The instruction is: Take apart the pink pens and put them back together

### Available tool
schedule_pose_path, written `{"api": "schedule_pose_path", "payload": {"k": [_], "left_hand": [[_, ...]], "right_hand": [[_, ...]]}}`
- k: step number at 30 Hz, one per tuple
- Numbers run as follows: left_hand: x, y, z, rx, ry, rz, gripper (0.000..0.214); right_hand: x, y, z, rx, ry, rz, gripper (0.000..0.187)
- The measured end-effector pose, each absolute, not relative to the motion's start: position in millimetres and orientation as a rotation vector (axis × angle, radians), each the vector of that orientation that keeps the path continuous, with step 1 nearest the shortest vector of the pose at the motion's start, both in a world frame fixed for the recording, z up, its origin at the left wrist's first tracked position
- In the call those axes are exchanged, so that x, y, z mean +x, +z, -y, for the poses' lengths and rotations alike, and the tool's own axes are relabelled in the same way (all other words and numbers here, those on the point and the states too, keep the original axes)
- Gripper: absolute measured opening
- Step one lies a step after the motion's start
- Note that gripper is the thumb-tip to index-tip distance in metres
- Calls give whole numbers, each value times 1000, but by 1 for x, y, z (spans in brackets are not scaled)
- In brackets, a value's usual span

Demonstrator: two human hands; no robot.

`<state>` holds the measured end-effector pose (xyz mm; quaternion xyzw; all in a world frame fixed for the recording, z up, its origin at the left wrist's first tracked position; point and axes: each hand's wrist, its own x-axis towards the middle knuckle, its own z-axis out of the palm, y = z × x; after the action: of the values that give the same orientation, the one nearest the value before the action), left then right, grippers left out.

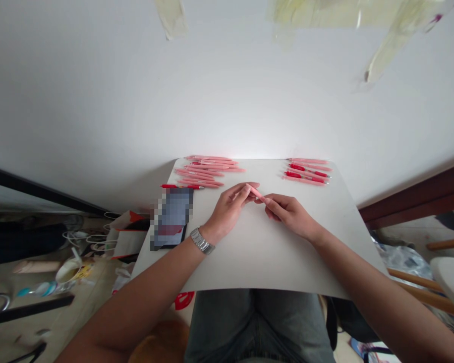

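Note:
A pink pen (256, 192) is held above the middle of the white table, tilted down to the right. My left hand (230, 204) is closed on its upper left end, with a metal watch (202, 241) on the wrist. The fingers of my right hand (287, 214) pinch its lower right end. Several pink pens (208, 170) lie in a loose pile at the back left, beside a red pen (170, 186). At the back right is a smaller group of pink pens (306, 182) with red pens (318, 174) among them.
A dark phone (174, 214), partly blurred out, lies on the left of the white table (257, 267). The table's back edge meets a white wall (249, 101). Cables, a cup (68, 269) and a box stand on the floor at left; a chair (452, 280) is at right.

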<state>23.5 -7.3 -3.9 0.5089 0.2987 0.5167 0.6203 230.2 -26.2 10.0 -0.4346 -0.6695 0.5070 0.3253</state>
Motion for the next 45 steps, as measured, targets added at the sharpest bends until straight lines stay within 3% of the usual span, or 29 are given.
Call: {"api": "schedule_pose_path", "payload": {"k": [15,34,41,45], "left_hand": [[21,-7,7,1327,1173,-799,38],[27,-9,9,1234,1251,-861,38],[24,-11,6,1153,1301,-880,38],[24,-13,6,1140,1299,-888,39]], "right_hand": [[230,4,29,-1144,1309,1785,46],[227,5,26,-1262,958,1901,39],[231,9,26,-1319,1039,1833,52],[231,8,25,-1326,1021,1839,50]]}}
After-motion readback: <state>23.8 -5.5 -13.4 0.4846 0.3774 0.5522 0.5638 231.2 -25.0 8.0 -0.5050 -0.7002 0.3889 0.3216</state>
